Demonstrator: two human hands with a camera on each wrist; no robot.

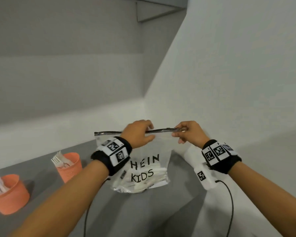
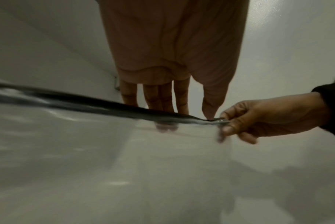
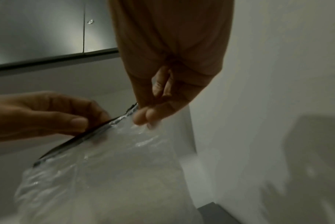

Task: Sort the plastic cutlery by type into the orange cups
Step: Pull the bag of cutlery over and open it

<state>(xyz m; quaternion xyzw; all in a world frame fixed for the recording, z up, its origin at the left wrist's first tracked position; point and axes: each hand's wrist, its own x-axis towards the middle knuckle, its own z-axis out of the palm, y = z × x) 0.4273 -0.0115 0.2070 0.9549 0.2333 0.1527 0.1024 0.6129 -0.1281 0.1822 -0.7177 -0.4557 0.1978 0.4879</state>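
Observation:
A clear zip bag (image 1: 149, 168) printed "HEIN KIDS" hangs upright over the grey counter (image 1: 46, 170), with white plastic cutlery (image 1: 143, 182) piled in its bottom. My left hand (image 1: 149, 132) pinches the black zip strip (image 1: 161, 130) near its middle, fingers behind and thumb in front. My right hand (image 1: 177, 133) pinches the strip's right end. In the left wrist view the left fingers (image 2: 162, 103) sit behind the strip (image 2: 86, 103), and the right hand (image 2: 258, 119) holds its tip. The right wrist view shows the right hand (image 3: 149, 112), the left hand (image 3: 57, 116) and the crinkled bag (image 3: 114, 166).
Two orange cups stand on the counter to the left: one (image 1: 70, 168) holds white forks, the nearer one (image 1: 9, 194) holds other white cutlery. A white block (image 1: 202, 175) with a printed tag sits by the right wall. White walls close in behind and on the right.

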